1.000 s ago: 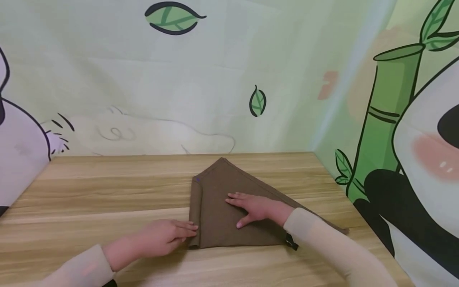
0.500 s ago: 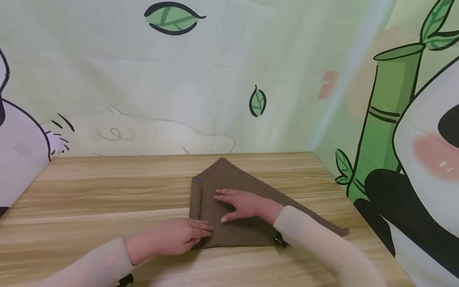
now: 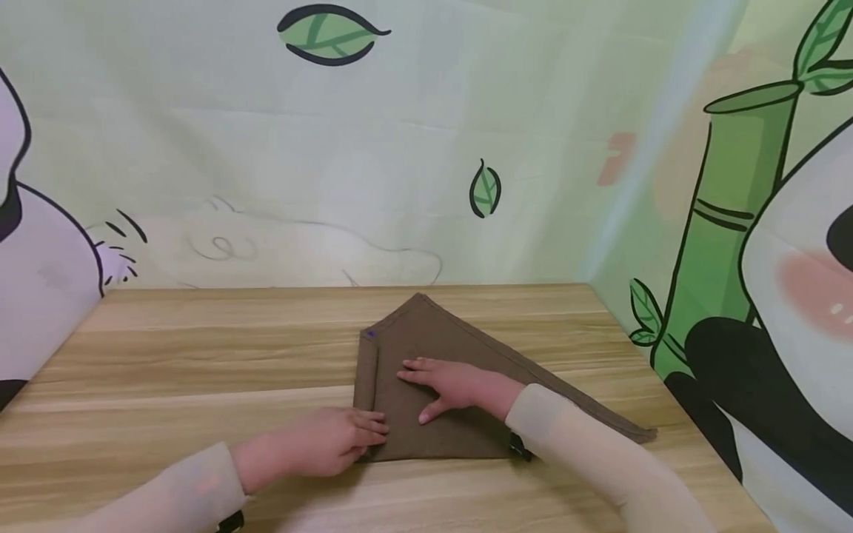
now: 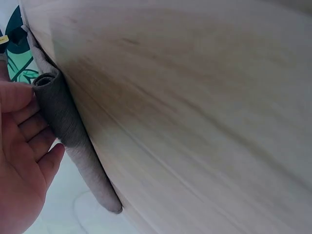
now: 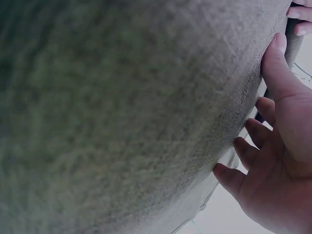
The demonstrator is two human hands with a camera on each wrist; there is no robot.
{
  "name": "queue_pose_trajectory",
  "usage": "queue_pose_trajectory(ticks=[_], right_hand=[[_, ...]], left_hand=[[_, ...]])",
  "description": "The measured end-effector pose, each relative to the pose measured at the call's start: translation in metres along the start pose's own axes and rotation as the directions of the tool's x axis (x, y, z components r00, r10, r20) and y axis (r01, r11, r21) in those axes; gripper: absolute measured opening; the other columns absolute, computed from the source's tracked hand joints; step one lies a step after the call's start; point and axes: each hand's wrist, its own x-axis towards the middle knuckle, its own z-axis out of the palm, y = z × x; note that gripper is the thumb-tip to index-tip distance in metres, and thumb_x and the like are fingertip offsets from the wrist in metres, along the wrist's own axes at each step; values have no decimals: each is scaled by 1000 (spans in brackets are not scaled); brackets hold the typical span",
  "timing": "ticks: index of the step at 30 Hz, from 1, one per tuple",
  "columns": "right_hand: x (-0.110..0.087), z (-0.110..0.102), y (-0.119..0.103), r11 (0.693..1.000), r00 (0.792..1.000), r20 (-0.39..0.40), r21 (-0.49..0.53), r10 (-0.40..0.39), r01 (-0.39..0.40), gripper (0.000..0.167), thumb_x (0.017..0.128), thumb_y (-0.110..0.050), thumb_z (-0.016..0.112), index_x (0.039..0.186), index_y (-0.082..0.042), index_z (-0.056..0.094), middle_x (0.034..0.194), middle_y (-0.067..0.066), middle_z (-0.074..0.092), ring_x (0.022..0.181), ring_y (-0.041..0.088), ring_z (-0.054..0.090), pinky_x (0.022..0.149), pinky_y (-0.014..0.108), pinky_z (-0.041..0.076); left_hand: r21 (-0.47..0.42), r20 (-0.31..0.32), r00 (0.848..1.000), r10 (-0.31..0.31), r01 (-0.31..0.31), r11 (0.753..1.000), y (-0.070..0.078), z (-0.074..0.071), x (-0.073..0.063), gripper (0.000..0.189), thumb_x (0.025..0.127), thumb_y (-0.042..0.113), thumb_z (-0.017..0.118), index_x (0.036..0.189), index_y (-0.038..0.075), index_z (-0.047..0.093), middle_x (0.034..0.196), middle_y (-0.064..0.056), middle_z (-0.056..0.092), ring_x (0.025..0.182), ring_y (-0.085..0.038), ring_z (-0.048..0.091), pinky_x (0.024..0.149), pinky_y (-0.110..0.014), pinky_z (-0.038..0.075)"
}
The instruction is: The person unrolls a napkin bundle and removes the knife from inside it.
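A brown cloth (image 3: 426, 333), folded into a pointed shape, lies on the wooden table. Its left edge forms a narrow roll (image 3: 365, 374), whose coiled end shows in the left wrist view as a dark roll (image 4: 61, 109). My left hand (image 3: 328, 440) rests across the near part of this roll, fingers extended over it and pressing lightly. Spread fingers of my right hand (image 3: 456, 386) lie on the middle of the cloth, thumb apart. In the right wrist view the cloth (image 5: 126, 117) fills most of the picture, with the right fingertips touching it.
The wooden table (image 3: 200, 348) extends left of and behind the cloth. A printed backdrop (image 3: 346, 148) with leaves, bamboo and pandas rises at the table's back and sides. A dark strap piece (image 3: 520, 447) shows beneath the right wrist.
My left hand has moved right, from the roll's outer edge to lying over it. The right hand has shifted slightly left on the cloth. The head view has turned slightly.
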Motion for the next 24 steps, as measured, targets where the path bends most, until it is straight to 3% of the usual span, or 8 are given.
queue_pose_trajectory(ticks=[5, 13, 19, 24], right_hand=[[-8, 1, 10, 1000, 1000, -2, 5, -13, 13, 83, 91, -40, 75, 160, -12, 37, 170, 12, 28, 160, 34, 24, 130, 48, 28], [-21, -1, 18, 999, 1000, 1, 32, -14, 13, 82, 92, -38, 75, 159, -10, 38, 170, 15, 29, 159, 38, 24, 129, 51, 27], [-19, -5, 13, 998, 999, -36, 55, -9, 11, 82, 91, -39, 77, 157, -9, 40, 168, 16, 31, 158, 37, 27, 128, 51, 29], [-10, -10, 2, 999, 998, -58, 31, -14, 16, 81, 92, -42, 75, 158, -10, 40, 169, 14, 31, 158, 35, 27, 129, 49, 30]], left_hand=[[-45, -33, 999, -18, 17, 999, -3, -4, -9, 31, 98, 8, 57, 125, 9, 73, 130, -3, 73, 129, -24, 66, 106, -37, 56], [-111, 13, 996, -83, 84, 990, -3, -10, -19, 34, 101, 10, 56, 132, 8, 70, 138, -5, 69, 131, -27, 64, 108, -42, 55], [-81, 0, 998, -68, 67, 994, 0, -12, -15, 34, 101, 11, 55, 132, 9, 70, 137, -4, 70, 131, -25, 64, 107, -41, 55], [-79, 11, 999, -34, 35, 996, 3, -11, 0, 33, 102, 11, 54, 132, 10, 69, 138, -3, 69, 132, -23, 63, 108, -39, 55]])
